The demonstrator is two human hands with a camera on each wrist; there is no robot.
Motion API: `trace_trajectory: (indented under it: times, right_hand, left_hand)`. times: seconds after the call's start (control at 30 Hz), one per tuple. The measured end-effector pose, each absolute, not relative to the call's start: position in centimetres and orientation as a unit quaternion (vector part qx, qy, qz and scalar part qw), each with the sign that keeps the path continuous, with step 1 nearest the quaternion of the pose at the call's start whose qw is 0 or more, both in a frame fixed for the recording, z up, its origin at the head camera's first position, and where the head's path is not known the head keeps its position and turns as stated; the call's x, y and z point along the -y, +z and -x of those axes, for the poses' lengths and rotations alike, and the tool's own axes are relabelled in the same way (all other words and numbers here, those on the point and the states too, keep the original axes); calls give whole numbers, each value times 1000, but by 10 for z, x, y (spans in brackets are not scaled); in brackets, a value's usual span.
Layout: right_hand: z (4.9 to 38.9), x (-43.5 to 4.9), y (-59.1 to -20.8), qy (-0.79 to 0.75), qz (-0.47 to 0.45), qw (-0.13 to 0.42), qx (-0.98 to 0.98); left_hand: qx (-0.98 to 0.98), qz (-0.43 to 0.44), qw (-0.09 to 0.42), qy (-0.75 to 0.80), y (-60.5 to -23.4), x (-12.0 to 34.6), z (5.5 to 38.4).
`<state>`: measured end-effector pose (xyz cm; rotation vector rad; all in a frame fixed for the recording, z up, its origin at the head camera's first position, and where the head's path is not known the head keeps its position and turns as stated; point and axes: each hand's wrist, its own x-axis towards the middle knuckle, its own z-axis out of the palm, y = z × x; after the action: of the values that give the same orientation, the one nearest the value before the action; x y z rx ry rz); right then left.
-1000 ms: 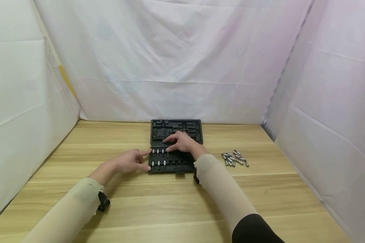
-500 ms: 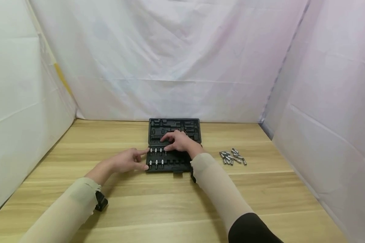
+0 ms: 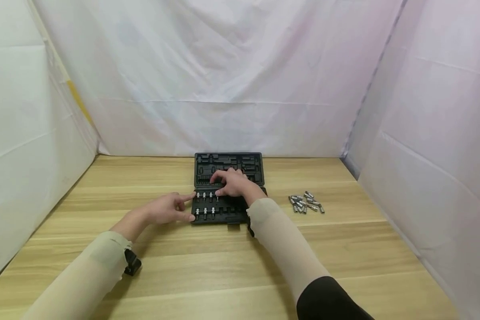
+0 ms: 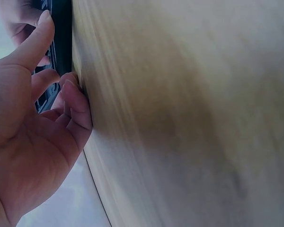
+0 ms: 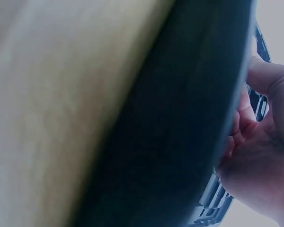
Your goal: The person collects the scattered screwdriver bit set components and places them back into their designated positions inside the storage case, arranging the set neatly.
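Note:
A black socket case (image 3: 244, 218) lies unfolded on the table, its moulded lid (image 3: 228, 158) at the back. Silver bit sockets stand in its tray in two rows: three at the left of the front row, including this bit socket (image 3: 213, 212), and several in the back row. My left hand (image 3: 164, 209) rests at the case's left edge, index finger and thumb stretched apart, the other fingers curled under. Over the back row, my right hand (image 3: 234, 183) presses its thumb at a bit socket (image 3: 218, 199), index finger apart near the hinge. In the right wrist view the case side hides the fingertips.
A loose pile of silver sockets (image 3: 305, 203) lies on the wooden table (image 3: 208, 271) right of the case. White cloth walls (image 3: 224, 89) stand behind and on both sides. The right forearm (image 3: 280, 244) crosses in front of the case's right end.
The head view has shifted slightly, so everything sits a little further left and up. Both hands keep their places at the case; the right thumb stays at the same bit socket.

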<state>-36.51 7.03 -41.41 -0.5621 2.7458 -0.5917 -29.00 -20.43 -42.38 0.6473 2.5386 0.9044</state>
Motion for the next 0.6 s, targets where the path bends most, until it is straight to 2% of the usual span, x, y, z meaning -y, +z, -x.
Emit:
trace_trajectory:
  times: [0.6]
  right_hand:
    - [362, -51, -417, -173, 174, 131, -960]
  left_hand:
    - [-895, -232, 193, 329, -422, 213, 288]
